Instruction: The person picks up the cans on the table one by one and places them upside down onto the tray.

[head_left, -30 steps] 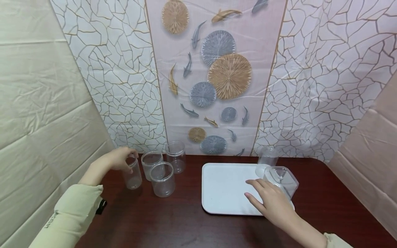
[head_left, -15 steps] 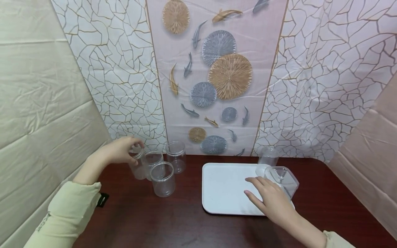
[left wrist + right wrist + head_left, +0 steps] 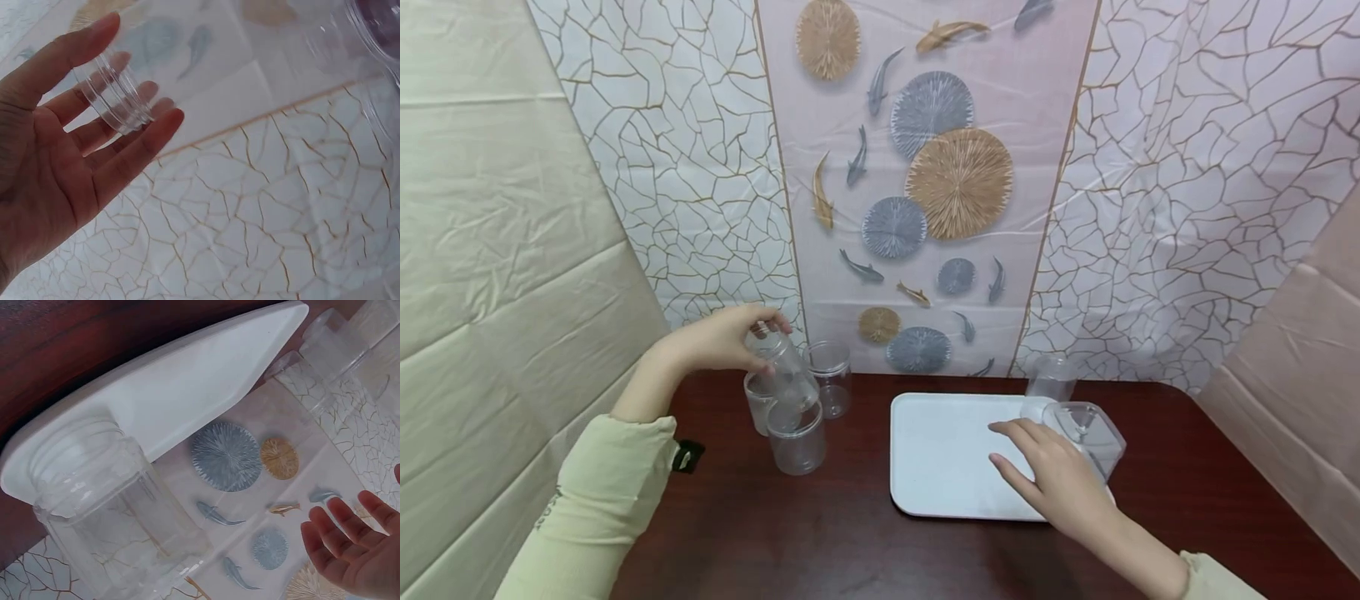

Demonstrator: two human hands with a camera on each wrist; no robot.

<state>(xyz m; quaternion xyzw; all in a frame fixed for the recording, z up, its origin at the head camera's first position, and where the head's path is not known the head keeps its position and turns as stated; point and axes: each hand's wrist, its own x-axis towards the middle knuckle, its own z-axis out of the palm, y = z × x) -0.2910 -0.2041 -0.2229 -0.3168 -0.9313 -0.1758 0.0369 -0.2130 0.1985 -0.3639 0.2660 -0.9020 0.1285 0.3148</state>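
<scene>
My left hand [image 3: 718, 337] grips a tall clear jar [image 3: 793, 375] around its mouth, thumb and fingers spread about the rim. The jar tilts, its base toward the right, and overlaps the other jars in the head view. Ridges on its neck [image 3: 115, 100] show between the fingers in the left wrist view. Beneath it stand a short wide jar [image 3: 799, 450] and a second wide jar [image 3: 758, 408], both clear. My right hand [image 3: 1060, 475] hovers with relaxed fingers over the right part of a white tray [image 3: 936, 458], beside an upside-down square clear jar [image 3: 1101, 442].
Another clear jar [image 3: 835, 392] stands behind the left group, close to the patterned back cloth [image 3: 722, 208]. At the tray's far right corner a round clear jar [image 3: 1051, 379] sits mouth down. The dark red table [image 3: 850, 550] ends at cloth walls on both sides.
My left hand has lifted the tall jar and carried it rightward over the other jars, tilting it. The right hand stays nearly still.
</scene>
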